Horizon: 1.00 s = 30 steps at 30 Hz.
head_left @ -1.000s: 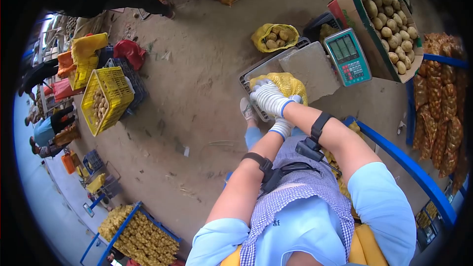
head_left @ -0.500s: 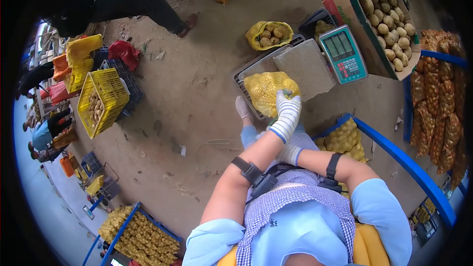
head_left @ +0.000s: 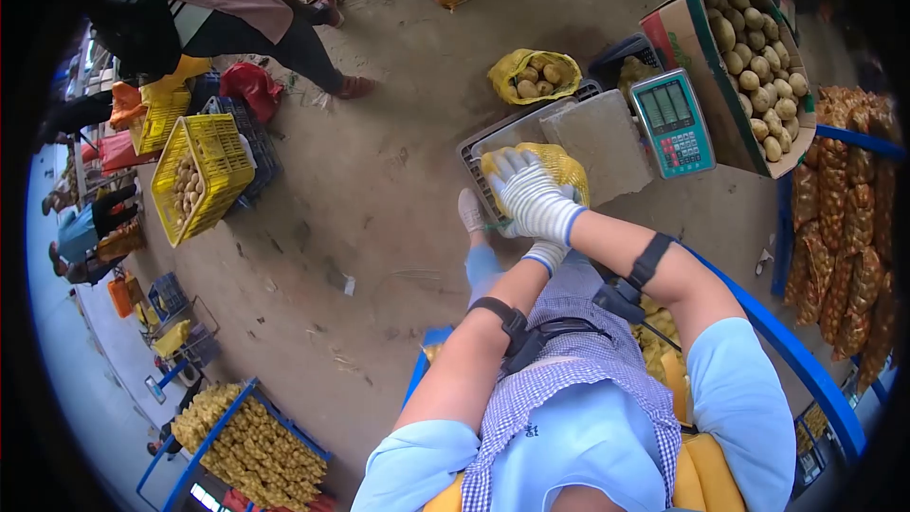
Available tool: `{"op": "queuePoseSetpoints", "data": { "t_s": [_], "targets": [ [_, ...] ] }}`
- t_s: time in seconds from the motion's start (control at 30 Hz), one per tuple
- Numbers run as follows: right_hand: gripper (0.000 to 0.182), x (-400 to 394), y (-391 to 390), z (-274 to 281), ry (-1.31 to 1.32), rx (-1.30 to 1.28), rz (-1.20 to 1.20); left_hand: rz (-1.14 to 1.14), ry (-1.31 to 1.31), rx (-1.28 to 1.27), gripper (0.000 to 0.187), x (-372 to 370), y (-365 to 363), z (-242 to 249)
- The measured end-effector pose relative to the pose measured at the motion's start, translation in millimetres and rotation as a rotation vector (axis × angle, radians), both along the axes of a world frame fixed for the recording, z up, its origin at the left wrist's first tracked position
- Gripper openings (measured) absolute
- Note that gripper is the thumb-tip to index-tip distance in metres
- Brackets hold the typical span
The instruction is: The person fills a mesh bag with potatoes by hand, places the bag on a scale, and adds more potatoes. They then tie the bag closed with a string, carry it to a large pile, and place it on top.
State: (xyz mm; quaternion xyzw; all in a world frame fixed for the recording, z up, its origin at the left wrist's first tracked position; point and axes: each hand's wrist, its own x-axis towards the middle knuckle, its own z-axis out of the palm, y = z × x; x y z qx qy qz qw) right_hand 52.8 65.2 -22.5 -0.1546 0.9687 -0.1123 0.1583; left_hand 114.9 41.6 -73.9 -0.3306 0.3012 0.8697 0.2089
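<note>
A filled yellow mesh bag [head_left: 571, 169] rests on the flat plate of a scale [head_left: 595, 137]. Its contents are hard to make out. My right hand [head_left: 533, 197], in a grey-and-white striped glove, lies over the bag with its fingers curved round the near side. Crossed underneath is my left hand [head_left: 548, 252], gloved alike; its fingers are mostly hidden by the right hand. Beside the plate stands the teal scale display [head_left: 673, 121]. Just beyond the scale, an open yellow bag of potatoes [head_left: 536, 77] sits on the ground.
A cardboard box [head_left: 791, 156] full of potatoes stands at the upper right. Blue rails [head_left: 806, 370] curve close by my right side, with orange mesh sacks [head_left: 829, 228] beyond. To the left are yellow crates [head_left: 232, 171] and a person [head_left: 275, 43] on foot.
My right hand has come up from near my waist onto the bag. My left hand has drawn back below it. At the upper left, the walking person has shifted position.
</note>
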Motion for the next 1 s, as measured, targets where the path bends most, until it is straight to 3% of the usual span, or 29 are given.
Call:
{"op": "queuePoseSetpoints", "data": {
  "t_s": [0.07, 0.1, 0.13, 0.17, 0.2, 0.23, 0.27, 0.3, 0.33, 0.37, 0.4, 0.43, 0.47, 0.5, 0.53, 0.57, 0.6, 0.67, 0.7, 0.77, 0.83, 0.9, 0.93, 1.0],
  "targets": [
    [0.050, 6.2, -12.9, -46.7, 0.275, 0.475, 0.600, -0.696, 0.325, -0.556, 0.017, 32.3, 5.9, -165.6],
    [0.050, 3.3, -20.5, -56.2, 0.276, 0.470, 0.595, -0.517, -0.527, -0.117, 0.020, -6.2, 5.9, -59.7],
    [0.044, -1.5, -30.3, -62.0, 0.087, 0.366, 0.577, -0.520, -0.529, -0.120, 0.020, -6.2, 2.4, -58.1],
    [0.040, -4.1, -34.8, -64.8, -0.104, 0.260, 0.556, -0.939, 0.112, -0.661, 0.018, 0.8, -0.3, -67.6],
    [0.035, -12.4, -25.6, -48.5, -0.268, -0.033, 0.213, -1.265, 0.831, -1.171, 0.020, 5.0, -0.8, -72.6],
    [0.033, -26.2, -8.3, -19.9, -0.416, -0.319, -0.133, -1.319, 0.808, -1.291, 0.022, 7.9, -5.7, -57.8],
    [0.040, -31.7, 26.2, 1.7, -0.523, -0.789, -0.412, -1.369, 0.781, -1.413, 0.028, 3.6, -13.6, -31.2],
    [0.049, -22.2, 67.8, -39.0, -0.387, -1.002, -0.646, -1.270, 0.852, -1.173, 0.025, -12.6, -24.6, -9.7],
    [0.056, -9.3, 106.8, -34.4, -0.458, -1.152, -0.832, -1.168, 0.910, -0.936, 0.023, -29.5, -38.9, 10.6],
    [0.053, 15.9, 137.1, -41.2, -0.556, -1.092, -0.905, -1.219, 0.909, -0.792, 0.014, -43.4, -50.0, 29.5],
    [0.043, 54.9, 144.2, -51.5, -0.667, -1.013, -1.088, -1.084, 0.410, -0.343, 0.014, -42.0, -51.5, 16.0],
    [0.043, 93.1, 136.5, -52.7, -0.820, -1.006, -1.107, -0.966, 0.145, -0.238, 0.017, -47.8, -47.3, 20.7],
    [0.034, 122.2, 113.4, -38.8, -0.711, -1.012, -0.885, -0.836, -0.115, -0.130, 0.020, -53.5, -41.7, 26.1],
    [0.031, 141.6, 81.4, -39.2, -0.616, -0.812, -0.840, -0.833, -0.118, -0.130, 0.020, -54.0, -29.3, 26.5],
    [0.023, 134.9, 53.8, -23.9, -0.426, -0.227, -0.312, -0.597, -0.240, -0.179, 0.021, -47.1, -9.4, 25.5],
    [0.023, 140.3, 20.9, -24.6, -0.216, -0.391, -0.355, -0.365, -0.356, -0.228, 0.024, -38.9, 7.9, 24.4],
    [0.029, 139.7, -9.5, -26.9, 0.008, -0.547, -0.391, -0.510, -0.234, -0.442, 0.026, -34.6, 19.1, 23.0],
    [0.045, 83.4, -44.3, -28.1, -0.609, -0.282, -0.323, -0.630, 0.077, -0.870, 0.022, -12.7, 28.2, -36.6],
    [0.045, 74.8, -47.6, -28.4, -0.612, -0.286, -0.326, -0.634, 0.076, -0.872, 0.022, -12.5, 24.1, -26.6],
    [0.041, 63.7, -53.4, -25.8, -0.329, -0.040, -0.303, -0.770, 0.581, -1.141, 0.020, -13.4, 2.4, -8.8],
    [0.040, 151.4, -39.0, -96.4, -0.284, -1.255, -0.203, -0.847, 0.624, -1.136, 0.018, -20.1, -5.7, -3.0],
    [0.036, 158.7, -3.2, -52.9, -0.563, -0.751, 0.316, -0.944, 0.662, -1.091, 0.017, -19.0, -10.8, -0.1],
    [0.036, 133.1, 11.6, -12.0, -0.570, -0.744, 0.325, -0.933, 0.655, -1.089, 0.017, -18.4, -11.2, -0.8],
    [0.030, 64.8, 41.4, 50.7, -1.162, -0.605, 0.473, -0.884, 0.842, -1.202, 0.013, -12.7, -13.4, -6.1]
  ]
}}
